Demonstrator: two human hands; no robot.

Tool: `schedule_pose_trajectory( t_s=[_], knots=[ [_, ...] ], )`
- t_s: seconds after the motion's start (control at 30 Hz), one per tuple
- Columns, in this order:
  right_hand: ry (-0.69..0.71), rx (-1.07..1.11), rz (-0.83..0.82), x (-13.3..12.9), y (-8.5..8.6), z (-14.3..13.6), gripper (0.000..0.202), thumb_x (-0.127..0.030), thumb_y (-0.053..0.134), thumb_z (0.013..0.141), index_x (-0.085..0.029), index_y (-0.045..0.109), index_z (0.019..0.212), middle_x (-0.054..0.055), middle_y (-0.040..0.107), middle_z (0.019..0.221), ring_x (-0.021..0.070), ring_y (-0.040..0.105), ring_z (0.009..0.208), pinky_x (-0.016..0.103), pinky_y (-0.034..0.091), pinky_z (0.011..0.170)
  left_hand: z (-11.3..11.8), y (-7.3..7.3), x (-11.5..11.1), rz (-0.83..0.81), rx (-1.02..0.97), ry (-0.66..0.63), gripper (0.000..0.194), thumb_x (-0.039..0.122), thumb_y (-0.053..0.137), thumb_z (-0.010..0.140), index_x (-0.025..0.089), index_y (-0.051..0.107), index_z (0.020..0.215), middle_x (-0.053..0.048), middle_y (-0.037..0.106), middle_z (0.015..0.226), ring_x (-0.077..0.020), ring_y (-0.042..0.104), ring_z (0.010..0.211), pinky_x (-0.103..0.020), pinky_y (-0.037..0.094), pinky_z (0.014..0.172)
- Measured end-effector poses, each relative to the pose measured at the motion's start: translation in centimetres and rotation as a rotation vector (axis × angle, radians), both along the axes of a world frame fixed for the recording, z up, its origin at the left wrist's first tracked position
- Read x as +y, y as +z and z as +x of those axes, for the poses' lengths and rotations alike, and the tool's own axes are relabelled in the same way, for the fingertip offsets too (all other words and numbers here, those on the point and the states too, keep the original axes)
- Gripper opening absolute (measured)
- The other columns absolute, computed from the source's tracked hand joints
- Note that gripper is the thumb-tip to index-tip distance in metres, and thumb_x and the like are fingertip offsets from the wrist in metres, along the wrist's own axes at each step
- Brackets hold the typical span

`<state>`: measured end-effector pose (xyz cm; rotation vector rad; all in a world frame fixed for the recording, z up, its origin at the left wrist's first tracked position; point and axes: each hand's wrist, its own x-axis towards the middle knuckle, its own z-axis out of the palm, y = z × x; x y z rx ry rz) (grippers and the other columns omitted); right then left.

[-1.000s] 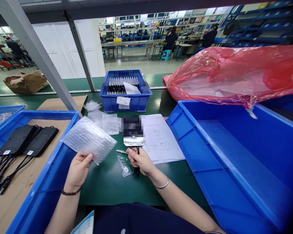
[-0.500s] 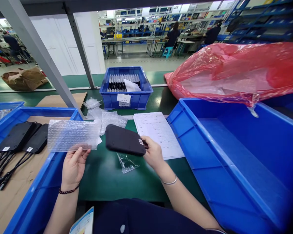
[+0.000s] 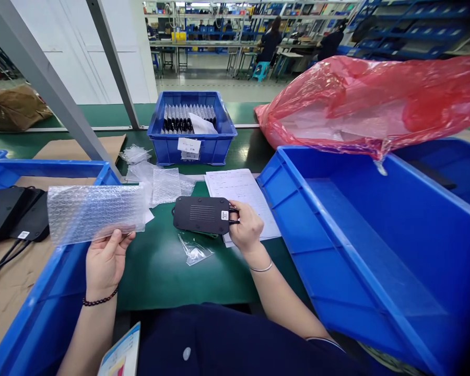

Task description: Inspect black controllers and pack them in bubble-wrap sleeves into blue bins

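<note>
The left hand (image 3: pixel 105 258) is pinching the lower edge of a clear bubble-wrap pouch (image 3: pixel 96 211) and holding it up flat over the rim of the blue bin (image 3: pixel 43 308) at the person's left, while the right hand (image 3: pixel 246 227) is gripping a flat black unit (image 3: pixel 201 214) by its cable end and keeping it level just above the green mat (image 3: pixel 160 271). Judging by this, the bagging step is beginning, and it is calling for the pouch mouth to be opened toward the black unit's free end. Farther off, a printed sheet (image 3: pixel 241 188), loose pouches (image 3: pixel 164 183) and a smaller blue crate (image 3: pixel 191 146) are lying behind.
</note>
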<state>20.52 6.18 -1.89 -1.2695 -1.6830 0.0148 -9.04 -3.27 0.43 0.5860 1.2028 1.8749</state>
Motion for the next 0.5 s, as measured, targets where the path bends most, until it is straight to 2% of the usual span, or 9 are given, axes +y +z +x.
schedule_pose_trajectory(
  t_s=[0.07,0.13,0.2,0.27,0.37,0.5],
  knots=[
    [0.073,0.290,-0.191,-0.1,0.2,-0.4,0.024,-0.023,0.047,0.082,-0.018,0.061,0.101,0.005,0.063,0.081,0.0174,0.059,0.075,0.030,0.046,0.070,0.1,0.1,0.0,0.004,-0.012,-0.005,0.026,0.024,0.081,0.067,0.020,0.068,0.088,0.000,0.066,0.090,-0.0160,0.063,0.084,-0.028,0.059,0.067],
    [0.250,0.653,-0.487,-0.5,0.5,-1.2,0.026,-0.028,0.053,0.080,-0.019,0.056,0.104,-0.002,0.052,0.066,0.0121,0.049,0.058,0.024,0.041,0.054,0.3,0.1,0.1,0.006,-0.028,-0.001,0.027,0.025,0.081,0.066,0.021,0.067,0.089,-0.001,0.066,0.092,-0.0163,0.062,0.086,-0.026,0.058,0.065],
    [0.485,0.949,-0.816,-1.1,0.9,-2.2,0.034,-0.034,0.061,0.076,-0.018,0.054,0.106,-0.008,0.034,0.055,0.0066,0.029,0.044,0.018,0.024,0.041,0.5,0.0,0.2,0.009,-0.045,0.008,0.028,0.027,0.082,0.066,0.021,0.068,0.090,-0.002,0.066,0.093,-0.0160,0.061,0.087,-0.025,0.057,0.064],
    [0.677,1.087,-1.069,-1.9,1.1,-3.0,0.041,-0.038,0.066,0.074,-0.016,0.053,0.107,-0.011,0.022,0.053,0.0042,0.015,0.043,0.017,0.010,0.040,0.7,0.0,0.3,0.009,-0.058,0.016,0.030,0.029,0.082,0.065,0.022,0.067,0.090,-0.002,0.066,0.094,-0.0154,0.060,0.086,-0.024,0.056,0.063],
    [0.840,1.098,-1.210,-3.1,1.3,-3.6,0.045,-0.041,0.068,0.076,-0.014,0.055,0.110,-0.012,0.020,0.051,0.0031,0.010,0.043,0.018,0.006,0.040,0.9,0.0,0.5,0.009,-0.075,0.027,0.030,0.029,0.083,0.064,0.022,0.067,0.089,-0.001,0.066,0.093,-0.0143,0.060,0.084,-0.023,0.054,0.063],
    [0.905,1.077,-1.242,-4.2,0.9,-3.7,0.048,-0.055,0.061,0.081,-0.010,0.060,0.100,-0.012,0.021,0.049,0.0023,0.009,0.041,0.019,0.004,0.038,1.1,-0.1,1.0,0.008,-0.090,0.064,0.030,0.029,0.085,0.060,0.020,0.066,0.082,0.000,0.066,0.090,-0.0122,0.059,0.079,-0.022,0.052,0.065]
  ],
)
